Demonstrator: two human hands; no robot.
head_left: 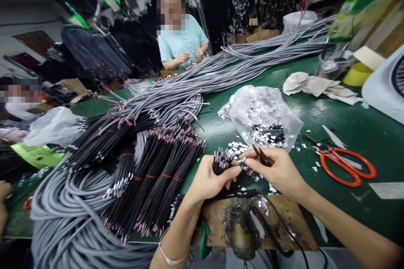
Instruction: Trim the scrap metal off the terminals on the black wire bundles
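My left hand (208, 180) is closed around a bundle of thin black cables (222, 160), whose silver-tipped ends point up out of the fist. Close to its thumb, my right hand (282, 170) pinches at a wire end with thumb and forefinger; the exact piece is too small to make out. Dark, pointed tweezers (261, 155) are held in the same right hand, tips up. Small silver tabs (236, 149) lie scattered just beyond the hands, beside a clear plastic bag (265, 111) with more of them inside. A wooden board (284, 218) with a clamped fixture (241, 231) sits below my hands.
Red-handled scissors (342, 166) lie at right, near a white fan (386, 80). Tied black cable bundles (158, 176) and coiled grey cables (72, 218) fill the left. Long grey cables (252, 59) cross the green table (315, 113). A co-worker (181, 42) sits opposite.
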